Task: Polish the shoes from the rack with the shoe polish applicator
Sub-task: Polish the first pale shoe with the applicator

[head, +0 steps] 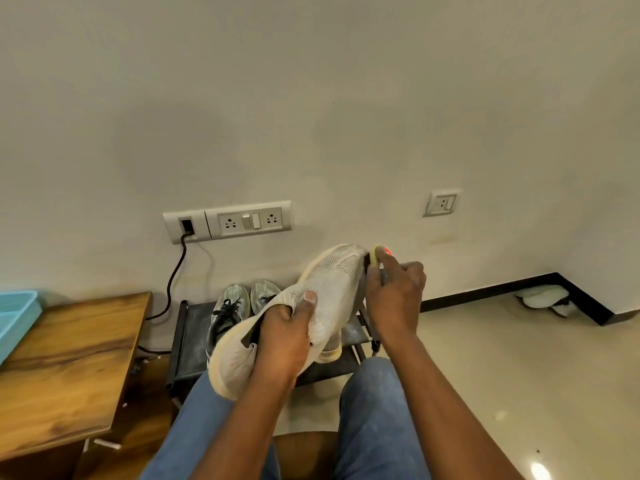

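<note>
The person sits with a white knit sneaker (322, 299) held up over their lap, toe pointing up and away toward the wall. The left hand (284, 327) grips it near the opening, with the thumb pressed on the knit top and the other fingers tucked in or under where they cannot be seen. The right hand (394, 292) is curled round the shoe polish applicator (379, 255), and its yellowish sponge end with a red spot touches the toe of the sneaker. This shoe looks light, since one hand lifts it with ease. The knit top looks soft and floppy, and it already folds and dents under the thumb, so it will likely sink in when the sponge pushes on it. The sole looks firmer, so the best place to hold is probably near the heel and the sole edge, or with fingers inside to back up the cloth. The cloth is not slippery, so a soft grip should do. The applicator is small and thin and seems easy to hold like a fat pen. Behind the sneaker stands a low dark shoe rack (183, 341) with a pair of grey lace-up sneakers (242, 306) on it. A wooden table (69, 368) is at the left, with a blue tray (14, 317) on its far corner.
</note>
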